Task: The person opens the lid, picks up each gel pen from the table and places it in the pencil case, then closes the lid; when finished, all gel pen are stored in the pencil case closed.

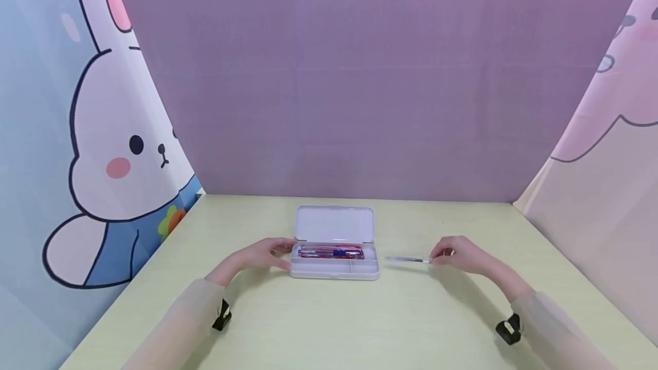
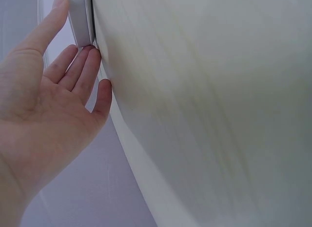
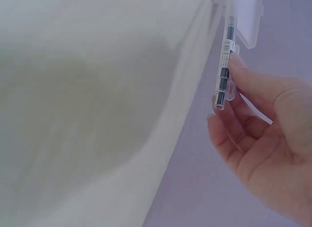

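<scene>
A white pencil case [image 1: 313, 268] lies on the table with its lid [image 1: 334, 224] raised at the back. Several pens [image 1: 331, 252], red and blue among them, lie in its rear compartment. At the case's left end, my left hand [image 1: 262, 254] rests its thumb and fingertips against the side; the left wrist view shows these fingers [image 2: 87, 73] extended along the case [image 2: 80, 19]. To the right, my right hand [image 1: 460, 254] pinches a clear pen [image 1: 411, 259] by one end, its other end pointing at the case. A barcode label and dark bands show on the pen [image 3: 226, 56].
The pale table [image 1: 329, 324] carries the case near its middle. Behind it hangs a purple cloth [image 1: 349, 84]. Cartoon-printed curtains stand at the left [image 1: 31, 130] and right [image 1: 606, 210]. The case's front part has dividers.
</scene>
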Motion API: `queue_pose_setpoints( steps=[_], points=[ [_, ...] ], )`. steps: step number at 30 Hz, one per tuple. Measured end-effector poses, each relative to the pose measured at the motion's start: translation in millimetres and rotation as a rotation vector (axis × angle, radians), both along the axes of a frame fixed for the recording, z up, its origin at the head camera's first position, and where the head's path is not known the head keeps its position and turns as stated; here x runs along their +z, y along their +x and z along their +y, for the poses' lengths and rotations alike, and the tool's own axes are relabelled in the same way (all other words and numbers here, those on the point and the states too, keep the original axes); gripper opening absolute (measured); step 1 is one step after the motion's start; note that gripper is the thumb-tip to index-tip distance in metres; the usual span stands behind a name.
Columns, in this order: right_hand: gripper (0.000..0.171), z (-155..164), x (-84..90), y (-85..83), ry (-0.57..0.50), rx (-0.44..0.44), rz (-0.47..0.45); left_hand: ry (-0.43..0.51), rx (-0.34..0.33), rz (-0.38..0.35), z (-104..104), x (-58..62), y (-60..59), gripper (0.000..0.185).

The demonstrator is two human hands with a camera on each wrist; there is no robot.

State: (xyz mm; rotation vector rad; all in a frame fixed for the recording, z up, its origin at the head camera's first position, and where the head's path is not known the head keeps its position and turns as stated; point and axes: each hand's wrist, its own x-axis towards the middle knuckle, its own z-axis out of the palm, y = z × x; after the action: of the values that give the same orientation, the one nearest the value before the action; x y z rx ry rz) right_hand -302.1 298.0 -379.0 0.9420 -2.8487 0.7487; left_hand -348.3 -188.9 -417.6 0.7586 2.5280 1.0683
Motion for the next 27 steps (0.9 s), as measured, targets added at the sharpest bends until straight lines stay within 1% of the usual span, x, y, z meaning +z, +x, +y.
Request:
queue_pose_setpoints(
  steps=[7, 12, 19, 27],
  points=[
    [0.007, -18.9, 8.5, -10.8, -0.010, -0.004, 0.014, 0.004, -0.004, -0.001, 0.0, -0.3, -0.9, 0.068],
    [0.008, -36.8, 9.0, -18.3, -0.031, -0.001, 0.024, -0.009, 0.011, -0.010, 0.4, -1.2, -0.8, 0.069],
    [0.009, -61.9, 10.0, -26.0, -0.051, -0.001, 0.036, -0.008, 0.013, -0.011, 0.5, -1.7, -1.0, 0.069],
    [0.010, -92.8, 9.4, -35.4, -0.131, 0.009, 0.017, -0.014, 0.016, -0.010, 0.8, -0.6, 0.7, 0.069]
  ],
)
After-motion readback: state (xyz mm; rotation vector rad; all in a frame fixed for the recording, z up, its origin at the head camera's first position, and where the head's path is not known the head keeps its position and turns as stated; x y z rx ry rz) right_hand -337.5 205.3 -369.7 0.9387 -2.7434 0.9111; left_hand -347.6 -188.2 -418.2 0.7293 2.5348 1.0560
